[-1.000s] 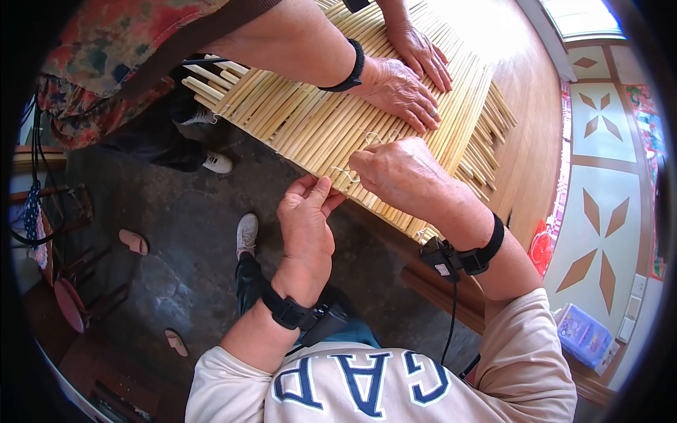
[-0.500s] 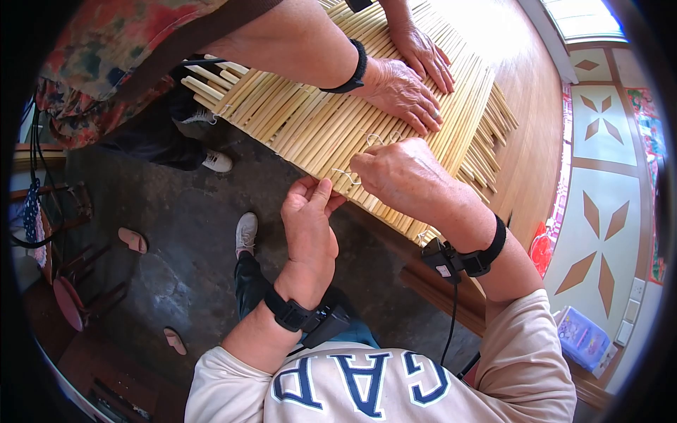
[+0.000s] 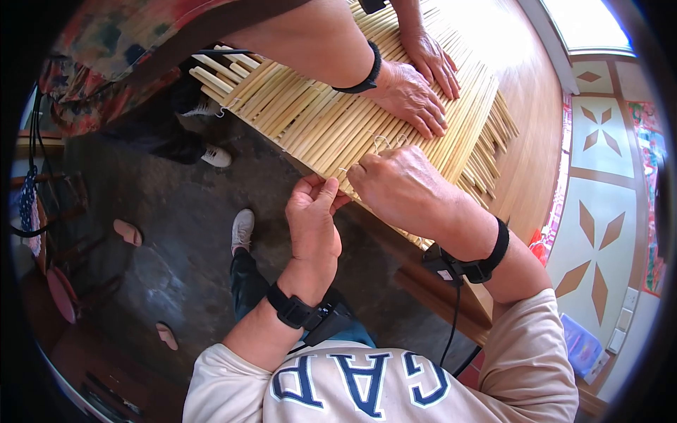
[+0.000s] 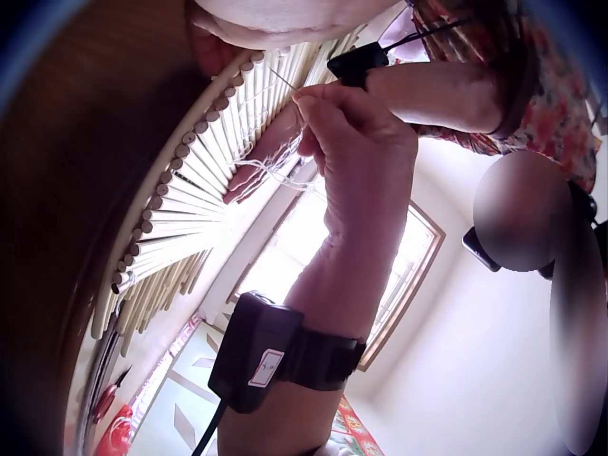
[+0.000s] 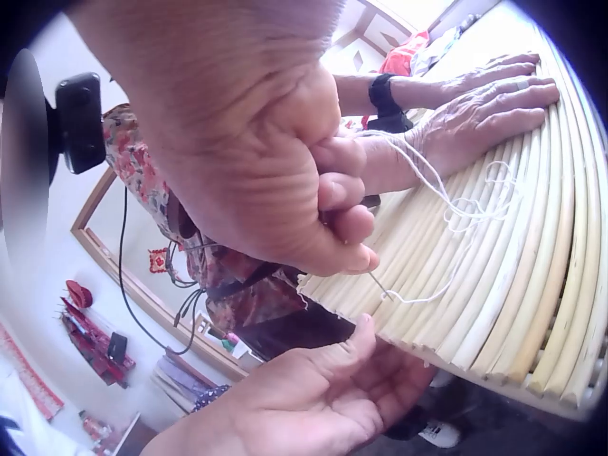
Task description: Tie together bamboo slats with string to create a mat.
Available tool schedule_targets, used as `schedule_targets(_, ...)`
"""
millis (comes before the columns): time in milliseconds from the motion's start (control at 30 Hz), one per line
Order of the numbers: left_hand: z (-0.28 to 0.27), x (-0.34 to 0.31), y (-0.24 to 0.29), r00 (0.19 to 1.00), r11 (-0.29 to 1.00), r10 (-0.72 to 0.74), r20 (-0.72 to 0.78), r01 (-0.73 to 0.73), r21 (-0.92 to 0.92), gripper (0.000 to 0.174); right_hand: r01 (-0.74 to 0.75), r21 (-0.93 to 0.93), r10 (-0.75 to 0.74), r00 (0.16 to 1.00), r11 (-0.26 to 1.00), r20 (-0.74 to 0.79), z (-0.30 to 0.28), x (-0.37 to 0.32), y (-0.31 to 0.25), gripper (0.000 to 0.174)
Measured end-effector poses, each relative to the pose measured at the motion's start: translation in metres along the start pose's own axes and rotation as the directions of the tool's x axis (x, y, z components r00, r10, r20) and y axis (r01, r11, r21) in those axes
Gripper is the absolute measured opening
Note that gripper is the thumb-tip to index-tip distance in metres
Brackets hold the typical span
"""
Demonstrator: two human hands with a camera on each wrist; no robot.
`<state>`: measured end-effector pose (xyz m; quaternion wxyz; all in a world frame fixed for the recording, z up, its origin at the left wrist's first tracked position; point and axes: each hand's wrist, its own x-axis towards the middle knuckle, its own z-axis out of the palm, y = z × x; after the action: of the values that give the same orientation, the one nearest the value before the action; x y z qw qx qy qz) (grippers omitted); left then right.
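Observation:
Pale sticks lie side by side as a mat [image 3: 310, 116]. At its near edge my left hand [image 3: 314, 222] grips the rim, thumb above and fingers partly hidden below; the right wrist view shows this hand [image 5: 313, 394] from the side. Just above the edge, my right hand [image 3: 405, 187] pinches a thin needle [image 5: 381, 287], its tip at the sticks beside my left thumb. White thread [image 5: 446, 195] runs in loose loops over the mat. In the left wrist view my right hand [image 4: 366, 142] holds the needle [image 4: 281, 78] among the thread strands.
Another person's two hands [image 3: 412, 102] [image 3: 431, 63] lie flat on the mat beyond mine. More loose sticks [image 3: 490, 148] stick out below the mat on the wooden table [image 3: 536, 134]. Slippers [image 3: 127, 232] lie on the dark floor.
My right hand has shifted slightly towards the mat's edge and my left hand, covering more of the thread there. My left hand keeps its grip. The head view has shifted a little.

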<state>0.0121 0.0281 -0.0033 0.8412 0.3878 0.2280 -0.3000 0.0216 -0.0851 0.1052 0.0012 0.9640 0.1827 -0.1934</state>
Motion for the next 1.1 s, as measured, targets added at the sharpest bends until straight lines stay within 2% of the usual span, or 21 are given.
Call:
schedule_targets(100, -0.007, 0.003, -0.005, 1.000, 0.999, -0.019, 0.008, 0.019, -0.049, 0.011, -0.055, 0.024, 0.056, 0.998, 0.998, -0.018, 0.005, -0.002, 0.005, 0.010)
schedule_targets(367, -0.015, 0.008, -0.004, 0.987, 0.984, -0.115, 0.113, 0.129, -0.122, 0.008, -0.064, 0.006, 0.064, 0.998, 0.998, -0.010, 0.002, 0.000, -0.002, 0.009)
schedule_targets(533, -0.012, 0.007, -0.004, 0.989, 0.986, -0.101, 0.111, 0.115, -0.125, 0.010, -0.102, -0.021, 0.102, 0.994, 0.995, 0.033, 0.003, -0.001, -0.008, 0.010)
schedule_targets(733, -0.012, 0.007, -0.001, 0.989, 0.992, -0.085, 0.125, 0.095, -0.079, 0.010, -0.092, -0.008, 0.092, 0.995, 0.996, -0.027, 0.006, 0.000, -0.005, 0.009)
schedule_targets(833, -0.012, 0.008, -0.001, 0.990, 0.995, -0.075, 0.117, 0.082, -0.051, 0.011, -0.086, -0.007, 0.086, 0.996, 0.996, 0.038, 0.003, 0.003, -0.004, 0.009)
schedule_targets(900, -0.011, 0.007, 0.000, 0.991, 0.996, -0.070, 0.116, 0.076, -0.041, 0.012, -0.033, 0.047, 0.037, 0.994, 0.998, -0.100, 0.006, 0.005, -0.001, 0.014)
schedule_targets(933, -0.011, 0.007, 0.000, 0.991, 0.997, -0.065, 0.116, 0.070, -0.039, 0.012, -0.033, 0.046, 0.038, 0.994, 0.998, -0.099, 0.006, 0.006, 0.000, 0.014)
schedule_targets(1033, -0.011, 0.007, 0.000, 0.992, 0.998, -0.050, 0.114, 0.053, -0.029, 0.012, -0.021, 0.035, 0.025, 0.996, 0.999, -0.088, 0.005, 0.009, 0.003, 0.015)
schedule_targets(1100, -0.010, 0.007, 0.000, 0.993, 0.999, -0.040, 0.114, 0.043, -0.024, 0.013, -0.064, 0.029, 0.063, 0.998, 0.998, 0.030, 0.004, 0.011, 0.004, 0.007)
